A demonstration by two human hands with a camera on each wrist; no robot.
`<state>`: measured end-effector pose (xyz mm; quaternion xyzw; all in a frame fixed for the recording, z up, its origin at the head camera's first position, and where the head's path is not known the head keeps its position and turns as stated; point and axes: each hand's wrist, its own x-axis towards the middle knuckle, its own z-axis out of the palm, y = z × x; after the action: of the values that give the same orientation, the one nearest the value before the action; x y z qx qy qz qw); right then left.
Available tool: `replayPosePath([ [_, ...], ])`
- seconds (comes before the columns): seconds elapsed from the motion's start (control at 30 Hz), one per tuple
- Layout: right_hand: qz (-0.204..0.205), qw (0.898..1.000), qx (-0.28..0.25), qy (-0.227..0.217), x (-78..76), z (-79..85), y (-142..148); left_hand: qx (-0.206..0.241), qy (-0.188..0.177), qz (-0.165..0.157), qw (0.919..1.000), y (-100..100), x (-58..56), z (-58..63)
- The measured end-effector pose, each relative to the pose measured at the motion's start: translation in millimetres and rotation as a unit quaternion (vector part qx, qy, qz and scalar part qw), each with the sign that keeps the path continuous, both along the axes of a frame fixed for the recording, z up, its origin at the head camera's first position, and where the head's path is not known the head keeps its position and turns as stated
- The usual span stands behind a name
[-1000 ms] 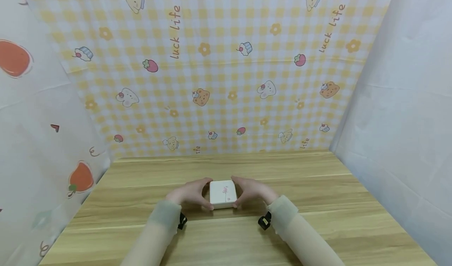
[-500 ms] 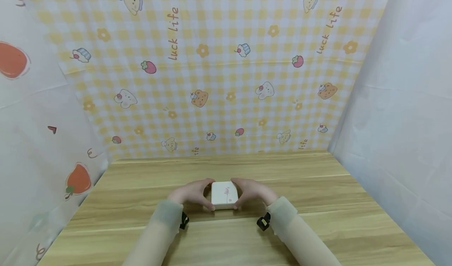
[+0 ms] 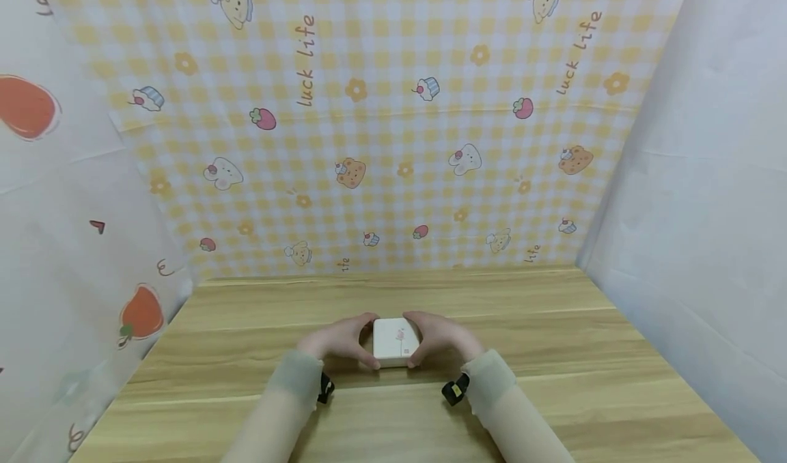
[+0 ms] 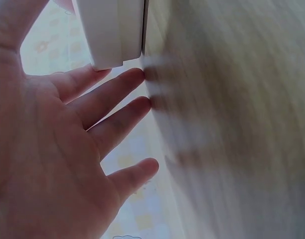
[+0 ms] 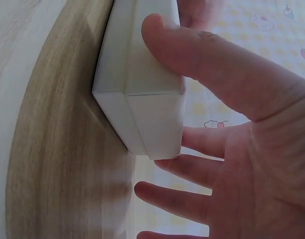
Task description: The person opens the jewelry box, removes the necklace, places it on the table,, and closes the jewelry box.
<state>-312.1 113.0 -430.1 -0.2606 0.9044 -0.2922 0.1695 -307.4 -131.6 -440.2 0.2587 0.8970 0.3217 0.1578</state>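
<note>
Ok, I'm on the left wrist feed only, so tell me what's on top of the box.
Observer: A pinkish flower print on the lid of the white box.
Operator: Good. Now cover the other end of it for me.
Observer: The right wrist view shows the right thumb on the box's side, above the seam.
Operator: Check for anything not gripping there.
Observer: The right ring finger stands apart from the box.
</note>
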Motion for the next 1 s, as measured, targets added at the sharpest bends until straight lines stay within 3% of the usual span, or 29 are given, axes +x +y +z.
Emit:
replayPosePath([
  [0.47,0.016,0.999,0.004,0.038,1.5,-6.3,5,0.035,-0.012,0.006,0.9993,-1,2.2,-9.9],
  [0.73,0.003,0.999,-0.013,0.043,3.5,-9.6,5,0.057,-0.013,0.014,0.9982,-2,8.9,-8.2],
  [1.0,0.0,0.999,-0.018,0.051,3.7,-11.4,4,0.046,0.002,0.013,0.9989,-3,9.2,-7.8],
])
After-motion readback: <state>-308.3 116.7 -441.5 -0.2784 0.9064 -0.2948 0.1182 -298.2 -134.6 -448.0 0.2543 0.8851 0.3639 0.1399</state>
